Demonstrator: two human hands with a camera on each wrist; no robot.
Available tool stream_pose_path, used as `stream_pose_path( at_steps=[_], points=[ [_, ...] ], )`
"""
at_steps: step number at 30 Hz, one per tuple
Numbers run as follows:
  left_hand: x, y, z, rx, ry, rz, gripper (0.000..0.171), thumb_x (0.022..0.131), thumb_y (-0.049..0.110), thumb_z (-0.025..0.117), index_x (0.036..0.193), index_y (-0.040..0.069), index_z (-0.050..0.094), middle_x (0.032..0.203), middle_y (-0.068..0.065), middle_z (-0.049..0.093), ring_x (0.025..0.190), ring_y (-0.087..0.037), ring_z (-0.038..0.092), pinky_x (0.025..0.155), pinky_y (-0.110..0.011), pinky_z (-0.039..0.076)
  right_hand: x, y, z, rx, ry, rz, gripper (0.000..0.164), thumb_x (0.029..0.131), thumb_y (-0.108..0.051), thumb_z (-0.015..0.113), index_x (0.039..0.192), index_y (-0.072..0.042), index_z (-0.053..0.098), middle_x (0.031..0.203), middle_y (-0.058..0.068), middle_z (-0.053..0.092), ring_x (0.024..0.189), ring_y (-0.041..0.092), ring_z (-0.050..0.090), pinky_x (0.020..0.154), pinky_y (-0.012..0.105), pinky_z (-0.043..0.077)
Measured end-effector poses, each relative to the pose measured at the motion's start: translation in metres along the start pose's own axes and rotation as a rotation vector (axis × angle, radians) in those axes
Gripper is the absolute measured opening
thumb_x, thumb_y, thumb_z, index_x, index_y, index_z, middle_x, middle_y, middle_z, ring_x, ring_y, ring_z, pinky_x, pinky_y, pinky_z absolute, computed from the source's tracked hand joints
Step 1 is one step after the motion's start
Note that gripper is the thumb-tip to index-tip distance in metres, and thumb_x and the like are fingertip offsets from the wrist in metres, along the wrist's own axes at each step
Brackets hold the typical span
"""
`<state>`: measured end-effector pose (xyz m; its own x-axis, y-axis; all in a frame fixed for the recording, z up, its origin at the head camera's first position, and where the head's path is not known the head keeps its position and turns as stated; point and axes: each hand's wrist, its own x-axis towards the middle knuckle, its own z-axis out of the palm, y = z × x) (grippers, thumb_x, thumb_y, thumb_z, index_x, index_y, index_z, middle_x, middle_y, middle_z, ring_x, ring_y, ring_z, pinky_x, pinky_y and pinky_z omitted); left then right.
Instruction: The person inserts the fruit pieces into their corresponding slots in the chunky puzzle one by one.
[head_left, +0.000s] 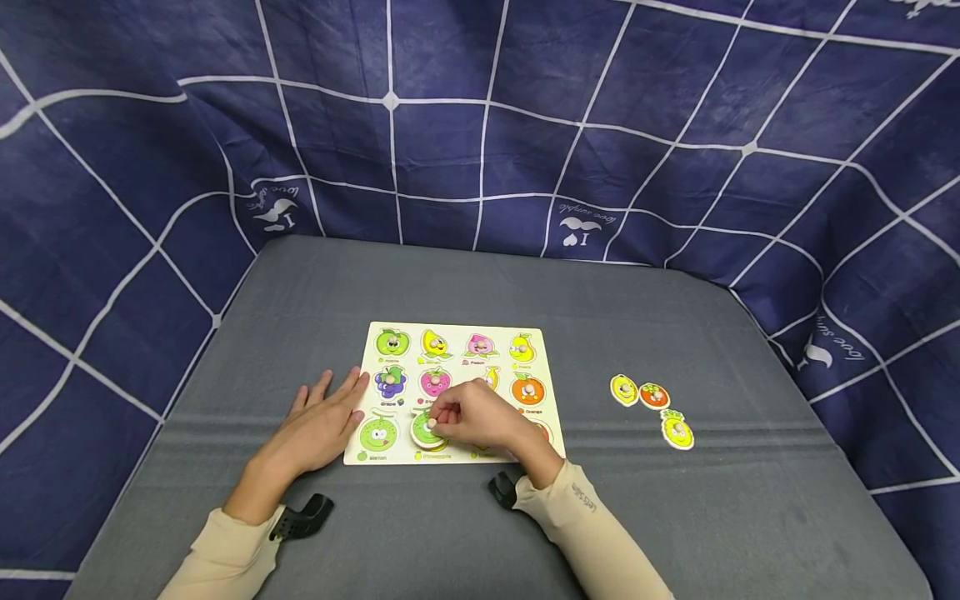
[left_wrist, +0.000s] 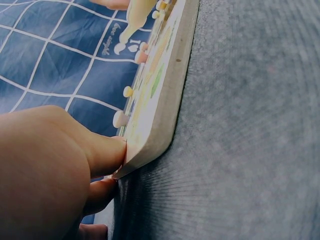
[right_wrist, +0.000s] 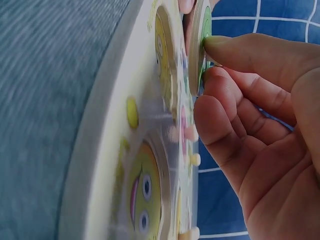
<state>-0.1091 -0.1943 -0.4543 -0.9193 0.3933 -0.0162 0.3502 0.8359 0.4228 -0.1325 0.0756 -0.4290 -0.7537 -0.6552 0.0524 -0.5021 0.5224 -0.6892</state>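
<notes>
A wooden fruit puzzle board [head_left: 465, 333] lies flat on the grey surface, many of its slots filled with knobbed fruit pieces. Between thumb and fingers my right hand [head_left: 480, 414] pinches the knob of a green melon piece [head_left: 422, 433]. The piece is held over the board's front row, beside the printed melon slot [head_left: 378, 434] and partly over the pineapple slot. In the right wrist view the melon piece [right_wrist: 200, 50] stands off the board's face. My left hand [head_left: 318, 423] rests at the board's left edge, fingers extended; its thumb [left_wrist: 107, 152] touches the edge in the left wrist view.
To the right of the board lie three loose pieces: a lemon [head_left: 624, 390], a red tomato-like piece [head_left: 655, 396] and a pineapple [head_left: 677, 430]. A blue curtain with white grid lines [head_left: 480, 125] surrounds the back and sides of the grey surface [head_left: 600, 317].
</notes>
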Motion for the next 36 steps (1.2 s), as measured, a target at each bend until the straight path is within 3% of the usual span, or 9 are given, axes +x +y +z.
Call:
stream_pose_path(
  at_steps=[18, 36],
  points=[
    [0.000, 0.000, 0.000, 0.016, 0.002, 0.001, 0.054, 0.102, 0.016, 0.052, 0.150, -0.002, 0.037, 0.154, -0.024, 0.033, 0.139, -0.058, 0.019, 0.103, -0.076, 0.014, 0.016, -0.008, 0.016, 0.050, -0.017, 0.001, 0.006, 0.083, -0.007, 0.076, 0.080, -0.008, 0.072, 0.064, -0.012, 0.059, 0.058, -0.003, 0.052, 0.056, 0.015, 0.044],
    [-0.001, 0.001, -0.002, 0.011, 0.000, 0.003, 0.054, 0.102, 0.016, 0.052, 0.151, -0.002, 0.037, 0.155, -0.024, 0.033, 0.139, -0.058, 0.019, 0.104, -0.076, 0.013, 0.029, -0.015, 0.027, 0.014, -0.038, -0.032, 0.004, 0.084, -0.007, 0.076, 0.083, -0.004, 0.074, 0.066, -0.012, 0.060, 0.059, -0.007, 0.052, 0.059, 0.011, 0.046]
  ],
)
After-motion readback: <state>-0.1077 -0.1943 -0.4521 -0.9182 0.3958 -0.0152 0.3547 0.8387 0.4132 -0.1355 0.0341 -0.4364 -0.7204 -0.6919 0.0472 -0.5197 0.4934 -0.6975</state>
